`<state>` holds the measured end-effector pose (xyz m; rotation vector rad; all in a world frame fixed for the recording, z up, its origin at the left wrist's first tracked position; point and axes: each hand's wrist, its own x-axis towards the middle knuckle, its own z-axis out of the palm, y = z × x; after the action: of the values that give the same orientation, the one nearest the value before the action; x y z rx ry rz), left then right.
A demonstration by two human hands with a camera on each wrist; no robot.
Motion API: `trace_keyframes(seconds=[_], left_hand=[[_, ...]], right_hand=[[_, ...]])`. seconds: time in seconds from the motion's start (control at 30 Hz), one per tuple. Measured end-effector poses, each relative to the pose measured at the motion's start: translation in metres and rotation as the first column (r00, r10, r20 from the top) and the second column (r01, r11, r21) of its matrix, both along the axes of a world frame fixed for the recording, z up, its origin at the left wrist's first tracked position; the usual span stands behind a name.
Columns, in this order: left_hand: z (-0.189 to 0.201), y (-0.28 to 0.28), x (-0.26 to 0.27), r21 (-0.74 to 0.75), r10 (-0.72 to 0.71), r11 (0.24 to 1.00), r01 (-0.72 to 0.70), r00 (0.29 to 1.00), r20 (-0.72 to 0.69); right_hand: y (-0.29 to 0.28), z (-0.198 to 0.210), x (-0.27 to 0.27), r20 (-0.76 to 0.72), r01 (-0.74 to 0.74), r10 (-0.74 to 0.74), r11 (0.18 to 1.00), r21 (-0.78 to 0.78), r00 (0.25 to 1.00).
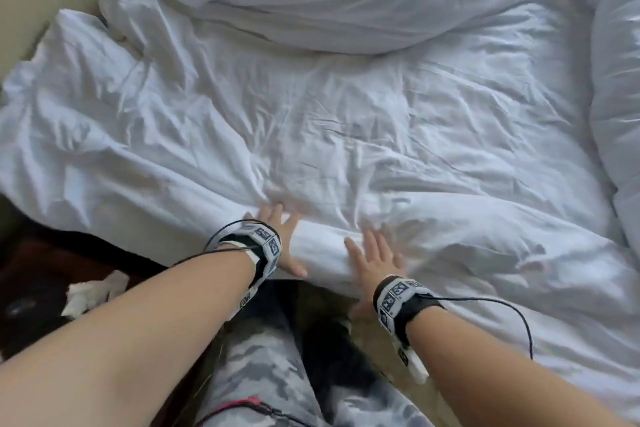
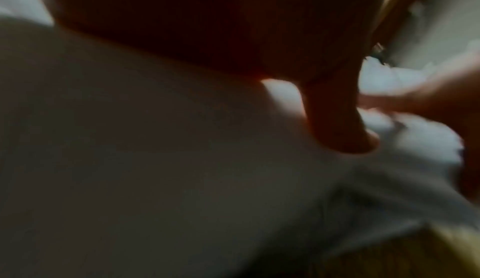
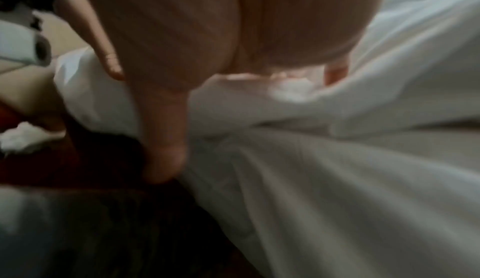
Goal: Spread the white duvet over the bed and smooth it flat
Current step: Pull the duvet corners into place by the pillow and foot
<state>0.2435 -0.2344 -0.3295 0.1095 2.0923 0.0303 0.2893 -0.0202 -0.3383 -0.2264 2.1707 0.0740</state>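
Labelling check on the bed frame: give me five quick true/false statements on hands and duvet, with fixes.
1. Both hands lie flat on the duvet at the near edge of the bed. True: left hand, right hand.
2. The left hand grips a bunched corner in a fist. False: its fingers are straight and press on the cloth.
3. The duvet is already smooth. False: creases run across it, and a thick fold is heaped at the far end.
4. The hands are close together, not touching. True.
5. A pillow sits between the hands. False: only a rolled edge of duvet lies there.
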Motion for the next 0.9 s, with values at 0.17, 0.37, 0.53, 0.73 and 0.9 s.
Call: trace_keyframes(seconds=[0.17, 0.37, 0.53, 0.73, 0.9], left_hand=[[-0.011, 0.015, 0.041, -0.057, -0.042, 0.998, 0.026, 0.955, -0.294], [0.018, -0.005, 0.033, 0.058, 0.17, 0.985, -0.16, 0.917, -0.36], [0.05, -0.016, 0.028, 0.081, 0.223, 0.974, -0.21, 0.859, -0.46], [0.049, 0.003, 0.027, 0.236, 0.456, 0.885, -0.4, 0.646, -0.613], [0.044, 0.042, 0.056, 0.328, 0.208, 0.943, -0.065, 0.882, -0.423]], right_hand=[[0.034, -0.018, 0.027, -0.371, 0.055, -0.034, 0.998, 0.045, 0.928], [0.059, -0.009, -0.011, -0.414, 0.141, -0.088, 0.985, 0.097, 0.906], [0.069, 0.041, -0.021, -0.275, 0.435, -0.459, 0.889, -0.147, 0.845], [0.078, 0.042, 0.043, -0.623, 0.022, -0.285, 0.918, -0.395, 0.729], [0.056, -0.021, 0.053, -0.321, 0.154, -0.149, 0.988, -0.011, 0.935]])
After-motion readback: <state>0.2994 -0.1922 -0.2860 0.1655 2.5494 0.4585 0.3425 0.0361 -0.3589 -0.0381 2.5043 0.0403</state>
